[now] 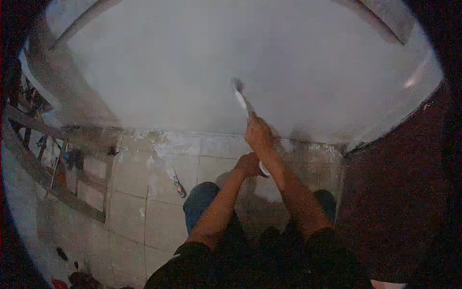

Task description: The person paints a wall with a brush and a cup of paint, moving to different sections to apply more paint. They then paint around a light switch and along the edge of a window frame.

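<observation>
My right hand [260,134] is closed around the lower end of a slim scraper-like tool [240,98]. Its pale, whitish length points up against the wall, and a dark blurred patch at its tip may be its shadow. Just below, near my right wrist, my left hand [249,165] has its fingers curled. A white edged thing [263,168] shows beside them, mostly hidden by my right forearm. The smooth grey-white wall [168,72] fills the upper view. White smears mark the tiled floor [130,207] along the wall's foot.
A putty knife [178,187] lies on the tiles left of my knee. Further left is a wooden frame [62,149] with cluttered items by it. Dark objects [82,279] lie at the lower left. A dark reddish surface [394,192] borders the tiles at right.
</observation>
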`<control>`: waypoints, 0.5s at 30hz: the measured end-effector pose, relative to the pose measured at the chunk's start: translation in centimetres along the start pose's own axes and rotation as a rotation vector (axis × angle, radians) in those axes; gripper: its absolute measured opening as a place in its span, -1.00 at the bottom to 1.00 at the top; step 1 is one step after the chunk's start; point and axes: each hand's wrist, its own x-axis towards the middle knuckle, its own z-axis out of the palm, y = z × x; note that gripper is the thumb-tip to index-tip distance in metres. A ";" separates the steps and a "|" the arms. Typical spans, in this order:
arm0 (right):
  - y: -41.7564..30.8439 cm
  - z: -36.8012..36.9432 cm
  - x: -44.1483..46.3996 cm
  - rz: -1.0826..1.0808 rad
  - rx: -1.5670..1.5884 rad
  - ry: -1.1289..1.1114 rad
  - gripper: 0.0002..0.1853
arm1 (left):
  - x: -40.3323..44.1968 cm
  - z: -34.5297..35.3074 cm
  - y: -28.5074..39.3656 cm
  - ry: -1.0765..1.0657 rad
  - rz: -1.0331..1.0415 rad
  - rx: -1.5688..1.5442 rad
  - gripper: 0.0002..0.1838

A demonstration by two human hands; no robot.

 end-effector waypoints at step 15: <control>18.2 -13.9 -2.4 0.253 -0.128 -0.163 -0.65 | -3.3 -5.5 2.9 0.009 -0.022 -0.148 0.04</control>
